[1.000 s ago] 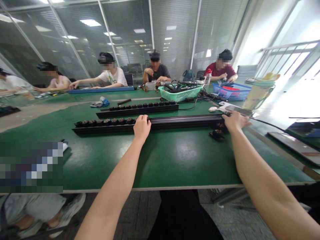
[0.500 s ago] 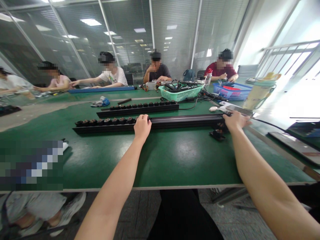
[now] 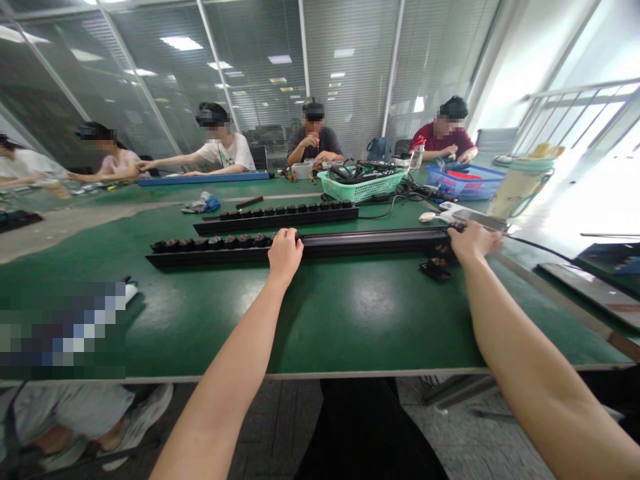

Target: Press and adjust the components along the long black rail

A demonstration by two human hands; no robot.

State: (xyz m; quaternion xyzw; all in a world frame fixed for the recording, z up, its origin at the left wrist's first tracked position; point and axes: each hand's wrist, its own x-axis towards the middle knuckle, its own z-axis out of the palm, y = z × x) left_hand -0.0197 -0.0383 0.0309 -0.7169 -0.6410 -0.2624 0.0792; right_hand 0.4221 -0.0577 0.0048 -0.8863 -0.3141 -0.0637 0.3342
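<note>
A long black power strip point(image 3: 365, 243) lies across the green table point(image 3: 350, 320) in front of me, with several sockets filling its left half. My left hand point(image 3: 284, 255) is curled over the strip near its middle, at the last fitted socket. My right hand point(image 3: 470, 241) grips the strip's right end, fingers wrapped on it. A small loose black socket module point(image 3: 436, 268) lies on the table just below my right hand. A second black strip point(image 3: 276, 219) with several sockets lies parallel behind the first.
A green basket point(image 3: 361, 187) of cables and a blue basket point(image 3: 463, 184) stand at the back right. A phone point(image 3: 477, 219) and a jar point(image 3: 520, 187) sit at the right. Several people work along the far side. A dark tray point(image 3: 590, 283) lies right.
Both hands have stayed on the strip. The view has shifted very slightly; a person opposite moved a hand.
</note>
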